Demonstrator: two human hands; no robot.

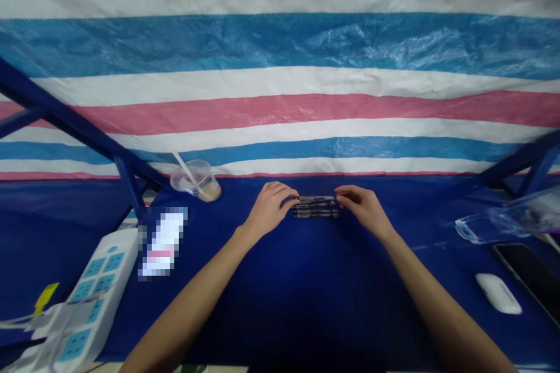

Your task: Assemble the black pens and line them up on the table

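Note:
Several dark pens (315, 214) lie side by side in a small row on the blue table, pointing left to right. My left hand (272, 205) is at the row's left end, its thumb and index finger closed on the tip of the farthest pen (315, 200). At the other end of that same pen, my right hand (362, 205) pinches it between thumb and forefinger. The fingertips partly cover the pen's ends. Whether it rests on the table or is slightly raised, I cannot tell.
Left of my hands stand a clear plastic cup (211, 189) with a straw, a lit phone (164, 243) and a white power strip (111, 250). To the right are a white earbud case (499, 293), a dark phone (531, 274) and a clear plastic container (485, 225). Striped sheeting (280, 111) hangs behind.

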